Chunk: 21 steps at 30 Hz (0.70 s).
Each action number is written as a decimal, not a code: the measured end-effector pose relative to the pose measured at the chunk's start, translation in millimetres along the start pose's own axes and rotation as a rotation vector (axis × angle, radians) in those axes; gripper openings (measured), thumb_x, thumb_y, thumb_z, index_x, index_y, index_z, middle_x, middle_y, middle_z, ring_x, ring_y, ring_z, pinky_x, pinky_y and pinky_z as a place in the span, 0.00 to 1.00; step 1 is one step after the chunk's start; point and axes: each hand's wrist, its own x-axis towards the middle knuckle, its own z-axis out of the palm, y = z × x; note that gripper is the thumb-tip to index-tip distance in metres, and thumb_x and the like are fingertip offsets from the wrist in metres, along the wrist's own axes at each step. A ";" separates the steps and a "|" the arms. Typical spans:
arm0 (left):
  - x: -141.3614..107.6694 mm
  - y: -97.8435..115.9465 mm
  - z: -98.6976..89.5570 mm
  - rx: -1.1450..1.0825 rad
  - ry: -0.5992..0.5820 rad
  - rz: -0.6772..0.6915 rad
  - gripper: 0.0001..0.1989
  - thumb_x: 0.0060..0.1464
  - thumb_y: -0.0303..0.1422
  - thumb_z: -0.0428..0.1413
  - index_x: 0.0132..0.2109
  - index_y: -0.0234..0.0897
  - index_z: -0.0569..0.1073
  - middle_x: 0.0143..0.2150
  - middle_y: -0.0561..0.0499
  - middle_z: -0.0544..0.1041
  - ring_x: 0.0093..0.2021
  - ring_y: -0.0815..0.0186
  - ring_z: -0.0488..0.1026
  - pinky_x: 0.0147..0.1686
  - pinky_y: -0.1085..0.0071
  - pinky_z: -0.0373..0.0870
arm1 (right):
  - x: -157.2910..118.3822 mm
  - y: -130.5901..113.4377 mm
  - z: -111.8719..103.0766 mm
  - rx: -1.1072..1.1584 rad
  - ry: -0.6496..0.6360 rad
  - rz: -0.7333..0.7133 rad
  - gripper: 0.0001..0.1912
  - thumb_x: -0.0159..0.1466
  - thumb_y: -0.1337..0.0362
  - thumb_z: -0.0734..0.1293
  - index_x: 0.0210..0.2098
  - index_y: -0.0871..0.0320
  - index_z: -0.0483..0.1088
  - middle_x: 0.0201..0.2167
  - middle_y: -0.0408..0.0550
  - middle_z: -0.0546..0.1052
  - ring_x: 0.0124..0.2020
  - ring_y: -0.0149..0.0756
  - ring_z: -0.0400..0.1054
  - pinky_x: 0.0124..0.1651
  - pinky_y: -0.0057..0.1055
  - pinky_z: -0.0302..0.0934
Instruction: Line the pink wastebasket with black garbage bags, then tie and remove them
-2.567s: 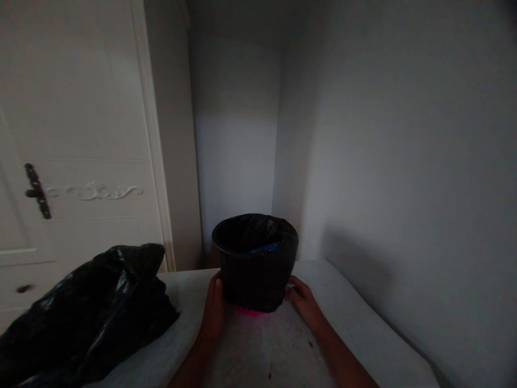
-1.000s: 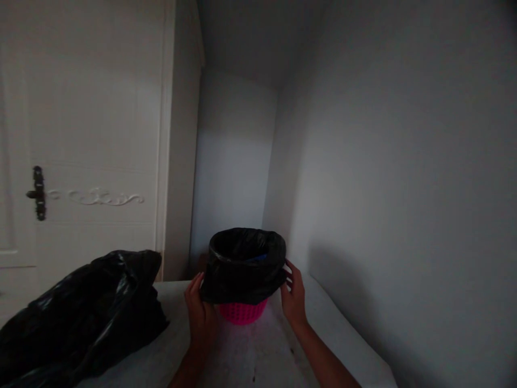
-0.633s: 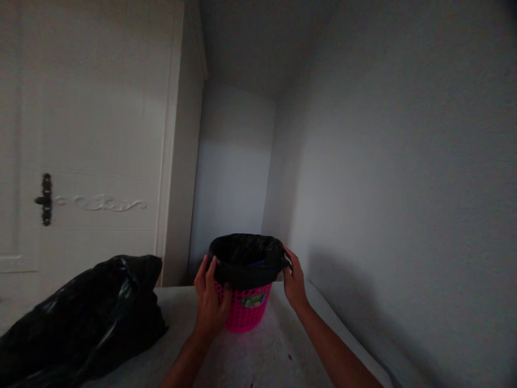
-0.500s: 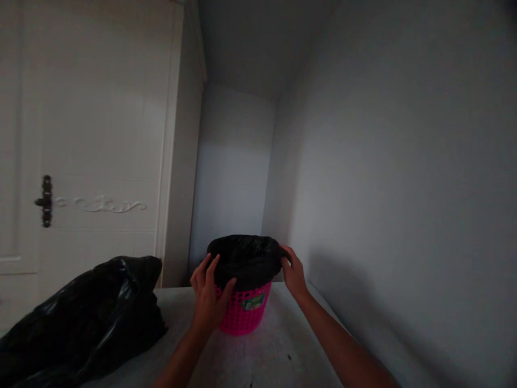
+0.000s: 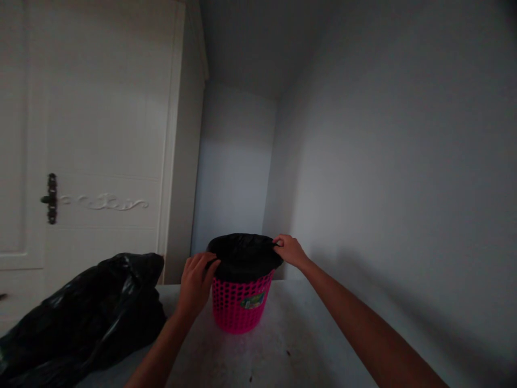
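Observation:
A pink perforated plastic basket [image 5: 238, 310] with a green label stands upright on the pale tabletop. A black trash bag [image 5: 244, 272] lines it, its edge folded down over the rim. My left hand [image 5: 197, 277] is at the left side of the rim, fingers closed on the trash bag's edge. At the right side of the rim, my right hand [image 5: 288, 249] pinches the bag's edge between thumb and fingers. The inside of the basket is dark and covered by the bag.
A large crumpled black plastic bag [image 5: 92, 318] lies on the left of the tabletop [image 5: 218, 361]. Behind it stands a white wardrobe [image 5: 109, 129] with a dark handle [image 5: 51, 199]. A grey wall [image 5: 383, 178] runs along the right side.
My left hand has gone from spread fingers on the basket's side to gripping the bag at the rim. The right hand has moved slightly up and inward. The folded edge hangs less low in front.

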 end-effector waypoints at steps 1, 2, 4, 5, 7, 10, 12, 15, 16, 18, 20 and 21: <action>5.8 -1.0 -2.8 -0.002 -0.008 -0.029 0.14 0.68 0.44 0.52 0.44 0.43 0.78 0.44 0.47 0.82 0.47 0.54 0.77 0.52 0.56 0.72 | 2.7 -0.5 -0.5 -0.011 -0.022 -0.005 0.10 0.50 0.72 0.73 0.31 0.53 0.82 0.24 0.41 0.79 0.29 0.37 0.72 0.37 0.31 0.60; 12.0 -1.9 -5.3 0.005 -0.019 -0.057 0.15 0.68 0.45 0.52 0.43 0.43 0.78 0.43 0.47 0.81 0.46 0.55 0.78 0.50 0.58 0.73 | 5.3 -0.9 -0.8 -0.017 -0.044 -0.012 0.11 0.48 0.73 0.74 0.29 0.52 0.81 0.23 0.41 0.79 0.29 0.38 0.72 0.37 0.31 0.60; 24.6 -3.2 -10.0 0.081 -0.043 -0.089 0.16 0.67 0.47 0.52 0.42 0.43 0.78 0.41 0.48 0.81 0.44 0.55 0.78 0.48 0.58 0.73 | 9.7 -1.9 -1.2 -0.020 -0.083 -0.026 0.12 0.43 0.74 0.76 0.26 0.52 0.81 0.23 0.40 0.79 0.30 0.38 0.73 0.36 0.31 0.61; 30.5 -2.9 -12.1 0.153 -0.045 -0.089 0.17 0.66 0.48 0.53 0.41 0.43 0.79 0.41 0.46 0.81 0.44 0.53 0.77 0.48 0.57 0.73 | 11.5 -2.5 -1.3 -0.019 -0.099 -0.031 0.13 0.42 0.74 0.77 0.25 0.51 0.81 0.23 0.40 0.79 0.30 0.39 0.73 0.36 0.31 0.61; 39.7 1.0 -15.5 0.310 -0.004 -0.078 0.18 0.65 0.48 0.53 0.41 0.43 0.81 0.44 0.42 0.81 0.47 0.48 0.75 0.51 0.51 0.72 | 14.1 -3.9 -1.6 -0.018 -0.127 -0.041 0.13 0.40 0.73 0.78 0.24 0.51 0.80 0.23 0.41 0.80 0.30 0.39 0.74 0.35 0.30 0.61; 44.4 18.5 -15.1 0.321 0.011 -0.034 0.19 0.68 0.45 0.50 0.49 0.41 0.81 0.51 0.39 0.82 0.51 0.46 0.75 0.55 0.46 0.69 | 15.9 -8.5 -1.1 -0.025 -0.179 -0.050 0.12 0.40 0.73 0.78 0.21 0.51 0.78 0.21 0.42 0.79 0.31 0.41 0.75 0.34 0.30 0.61; 41.6 35.6 -9.7 0.197 -0.134 0.037 0.20 0.69 0.45 0.49 0.55 0.41 0.79 0.53 0.42 0.83 0.53 0.49 0.76 0.56 0.48 0.70 | 16.3 -14.9 0.4 -0.029 -0.233 -0.060 0.12 0.40 0.75 0.77 0.19 0.52 0.77 0.20 0.42 0.78 0.31 0.41 0.74 0.34 0.30 0.61; 34.5 57.3 2.3 0.158 -0.365 0.110 0.27 0.63 0.50 0.57 0.63 0.43 0.76 0.57 0.42 0.82 0.58 0.47 0.76 0.58 0.48 0.69 | 16.7 -29.4 -0.1 -0.012 -0.365 -0.089 0.14 0.39 0.77 0.75 0.22 0.52 0.80 0.20 0.40 0.78 0.28 0.37 0.72 0.33 0.29 0.60; 33.0 61.3 5.7 0.175 -0.408 0.099 0.30 0.61 0.51 0.59 0.64 0.41 0.75 0.57 0.40 0.83 0.58 0.45 0.77 0.58 0.47 0.69 | 16.8 -34.4 -2.4 -0.003 -0.417 -0.100 0.16 0.39 0.77 0.76 0.26 0.52 0.82 0.20 0.39 0.78 0.26 0.35 0.71 0.32 0.28 0.60; 33.0 63.4 8.9 0.162 -0.479 0.054 0.28 0.60 0.50 0.60 0.61 0.38 0.78 0.53 0.38 0.84 0.54 0.44 0.79 0.55 0.49 0.71 | 17.4 -41.5 -11.7 0.054 -0.573 -0.098 0.22 0.42 0.72 0.78 0.37 0.52 0.85 0.22 0.39 0.79 0.24 0.32 0.69 0.30 0.27 0.61; 37.1 59.5 6.6 0.085 -0.547 0.017 0.20 0.63 0.46 0.58 0.51 0.39 0.83 0.47 0.41 0.86 0.48 0.48 0.82 0.50 0.54 0.73 | 17.7 -41.3 -25.4 0.202 -0.741 -0.036 0.28 0.47 0.65 0.80 0.49 0.53 0.83 0.27 0.41 0.82 0.26 0.33 0.71 0.30 0.28 0.65; 40.3 56.5 3.6 0.038 -0.574 0.008 0.17 0.64 0.45 0.56 0.46 0.39 0.83 0.44 0.43 0.86 0.45 0.51 0.82 0.47 0.57 0.73 | 17.2 -37.6 -32.3 0.294 -0.785 0.015 0.31 0.49 0.61 0.80 0.53 0.54 0.81 0.30 0.44 0.83 0.28 0.34 0.73 0.32 0.29 0.67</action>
